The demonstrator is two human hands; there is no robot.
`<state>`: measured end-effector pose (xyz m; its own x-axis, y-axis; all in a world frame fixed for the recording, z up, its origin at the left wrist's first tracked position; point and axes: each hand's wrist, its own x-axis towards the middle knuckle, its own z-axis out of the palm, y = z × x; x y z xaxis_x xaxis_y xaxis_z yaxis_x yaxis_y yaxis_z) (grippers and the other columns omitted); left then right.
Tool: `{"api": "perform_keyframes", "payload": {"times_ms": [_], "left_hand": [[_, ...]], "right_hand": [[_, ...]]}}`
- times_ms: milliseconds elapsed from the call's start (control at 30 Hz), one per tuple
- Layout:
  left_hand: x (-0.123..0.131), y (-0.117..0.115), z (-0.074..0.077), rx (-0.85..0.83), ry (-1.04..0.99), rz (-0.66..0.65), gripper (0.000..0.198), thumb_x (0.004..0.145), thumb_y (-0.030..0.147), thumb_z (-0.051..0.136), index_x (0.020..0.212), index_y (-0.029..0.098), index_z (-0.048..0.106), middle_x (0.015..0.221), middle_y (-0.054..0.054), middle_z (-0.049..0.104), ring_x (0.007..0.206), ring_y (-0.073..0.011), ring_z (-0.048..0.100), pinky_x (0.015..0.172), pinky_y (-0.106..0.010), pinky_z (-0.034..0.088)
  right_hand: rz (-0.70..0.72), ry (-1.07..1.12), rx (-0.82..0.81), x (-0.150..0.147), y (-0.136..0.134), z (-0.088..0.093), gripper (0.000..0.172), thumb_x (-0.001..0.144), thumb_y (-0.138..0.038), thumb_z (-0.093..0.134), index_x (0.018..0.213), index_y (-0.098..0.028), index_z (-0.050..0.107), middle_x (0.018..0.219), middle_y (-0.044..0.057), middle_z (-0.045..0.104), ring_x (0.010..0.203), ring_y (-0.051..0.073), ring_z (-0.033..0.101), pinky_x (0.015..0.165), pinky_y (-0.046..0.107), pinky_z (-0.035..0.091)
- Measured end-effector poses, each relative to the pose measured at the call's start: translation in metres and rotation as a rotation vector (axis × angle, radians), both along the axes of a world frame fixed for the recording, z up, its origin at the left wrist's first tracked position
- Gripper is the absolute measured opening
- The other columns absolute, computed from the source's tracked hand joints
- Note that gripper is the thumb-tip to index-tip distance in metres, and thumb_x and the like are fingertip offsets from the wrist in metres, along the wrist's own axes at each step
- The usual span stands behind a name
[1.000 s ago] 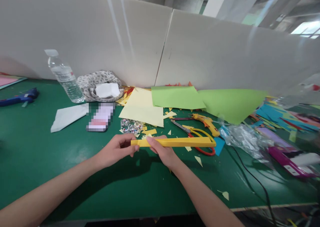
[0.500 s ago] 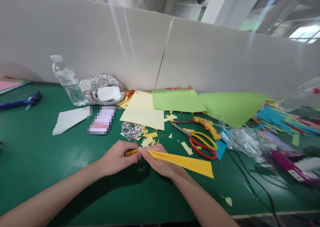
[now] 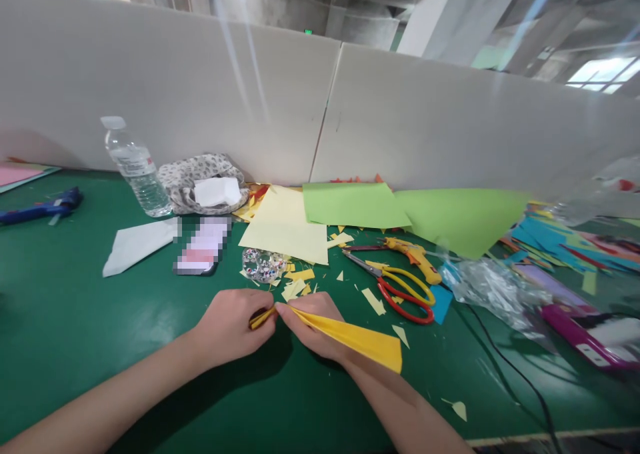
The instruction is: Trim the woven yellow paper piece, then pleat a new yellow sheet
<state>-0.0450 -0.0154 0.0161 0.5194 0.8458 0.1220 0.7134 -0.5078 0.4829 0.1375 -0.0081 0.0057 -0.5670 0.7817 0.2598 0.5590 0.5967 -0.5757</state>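
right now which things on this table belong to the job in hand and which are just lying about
Part of the work, it seems:
- yellow paper strip, held
- possibly scissors and yellow glue gun, both within the scraps' area

Probably just lying about:
- water bottle
- phone
- spotted pouch

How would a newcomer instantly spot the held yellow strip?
Over the green table, near centre, find the left hand and right hand. Both pinch the yellow strip, which widens rightward. Unlike the small yellow scraps beyond, it is long and held.
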Motion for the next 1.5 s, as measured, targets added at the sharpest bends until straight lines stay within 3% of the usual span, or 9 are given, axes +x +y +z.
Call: {"api": "perform_keyframes", "payload": {"times_ms": [133, 233, 367, 567, 800, 1067, 1233, 1400, 1500], "left_hand": [[-0.002, 0.004, 0.008, -0.279, -0.134, -0.066, 0.018, 0.080, 0.026, 0.046, 0.072, 0.018, 0.059, 0.063, 0.002, 0.059, 0.056, -0.0111, 0.050, 0.051, -0.021, 0.029], [-0.004, 0.007, 0.011, -0.330, -0.180, -0.046, 0.021, 0.081, 0.027, 0.046, 0.069, 0.018, 0.061, 0.064, 0.002, 0.063, 0.056, -0.0111, 0.052, 0.053, -0.021, 0.031], [-0.005, 0.010, 0.008, -0.279, -0.132, 0.072, 0.028, 0.082, 0.035, 0.046, 0.064, 0.018, 0.059, 0.061, 0.001, 0.062, 0.055, -0.0122, 0.051, 0.052, -0.022, 0.030], [-0.003, 0.005, 0.002, -0.054, 0.132, 0.127, 0.012, 0.071, 0.018, 0.049, 0.062, 0.019, 0.057, 0.061, 0.000, 0.060, 0.057, -0.0150, 0.052, 0.051, -0.024, 0.022], [-0.006, 0.007, 0.010, -0.227, -0.150, -0.023, 0.025, 0.081, 0.037, 0.048, 0.071, 0.021, 0.064, 0.061, 0.002, 0.061, 0.055, -0.0114, 0.051, 0.052, -0.022, 0.032], [-0.003, 0.005, 0.002, 0.000, 0.108, 0.162, 0.013, 0.073, 0.019, 0.047, 0.069, 0.020, 0.060, 0.061, 0.000, 0.061, 0.055, -0.0143, 0.052, 0.048, -0.023, 0.021], [-0.006, 0.007, 0.010, -0.222, -0.142, 0.057, 0.018, 0.081, 0.034, 0.048, 0.079, 0.020, 0.061, 0.062, 0.001, 0.063, 0.054, -0.0121, 0.054, 0.050, -0.021, 0.032], [-0.006, 0.007, 0.007, -0.583, -0.339, -0.097, 0.025, 0.083, 0.039, 0.048, 0.076, 0.017, 0.056, 0.062, 0.001, 0.062, 0.056, -0.0118, 0.060, 0.051, -0.020, 0.042], [-0.005, 0.006, 0.002, -0.586, -0.376, -0.045, 0.023, 0.084, 0.037, 0.047, 0.074, 0.017, 0.053, 0.056, 0.002, 0.059, 0.050, -0.0115, 0.059, 0.048, -0.020, 0.043]], "right_hand": [[0.048, 0.041, -0.116, 0.001, -0.001, 0.004, 0.047, 0.091, -0.039, 0.035, 0.050, -0.017, 0.044, 0.048, -0.005, 0.034, 0.047, 0.007, 0.034, 0.048, 0.022, 0.025], [0.026, 0.092, -0.203, 0.004, -0.002, 0.008, 0.048, 0.089, -0.046, 0.037, 0.050, -0.018, 0.042, 0.049, -0.005, 0.034, 0.048, 0.008, 0.034, 0.048, 0.022, 0.027], [-0.090, 0.209, -0.145, 0.004, -0.002, 0.005, 0.046, 0.090, -0.041, 0.036, 0.051, -0.018, 0.033, 0.050, -0.005, 0.028, 0.048, 0.008, 0.030, 0.048, 0.022, 0.026], [0.042, -0.015, 0.203, -0.003, -0.001, -0.005, 0.042, 0.088, -0.033, 0.043, 0.050, -0.017, 0.038, 0.048, -0.004, 0.033, 0.046, 0.007, 0.027, 0.047, 0.025, 0.021], [-0.009, 0.083, 0.013, 0.001, 0.000, -0.003, 0.047, 0.092, -0.036, 0.035, 0.049, -0.017, 0.037, 0.047, -0.005, 0.030, 0.044, 0.007, 0.031, 0.047, 0.023, 0.024], [-0.036, -0.044, 0.091, -0.003, 0.001, -0.002, 0.039, 0.087, -0.042, 0.043, 0.057, -0.018, 0.049, 0.052, -0.002, 0.046, 0.048, 0.008, 0.041, 0.049, 0.022, 0.028], [-0.177, 0.227, -0.054, 0.000, -0.003, 0.008, 0.042, 0.090, -0.037, 0.036, 0.053, -0.019, 0.039, 0.051, -0.003, 0.036, 0.048, 0.009, 0.037, 0.050, 0.023, 0.031], [-0.074, 0.254, -0.282, 0.000, -0.005, 0.008, 0.041, 0.090, -0.041, 0.036, 0.055, -0.019, 0.035, 0.051, -0.005, 0.030, 0.048, 0.008, 0.032, 0.047, 0.023, 0.029], [-0.061, 0.191, -0.223, -0.001, -0.005, 0.005, 0.042, 0.089, -0.041, 0.038, 0.054, -0.019, 0.030, 0.051, -0.005, 0.027, 0.048, 0.008, 0.028, 0.048, 0.024, 0.027]]}}
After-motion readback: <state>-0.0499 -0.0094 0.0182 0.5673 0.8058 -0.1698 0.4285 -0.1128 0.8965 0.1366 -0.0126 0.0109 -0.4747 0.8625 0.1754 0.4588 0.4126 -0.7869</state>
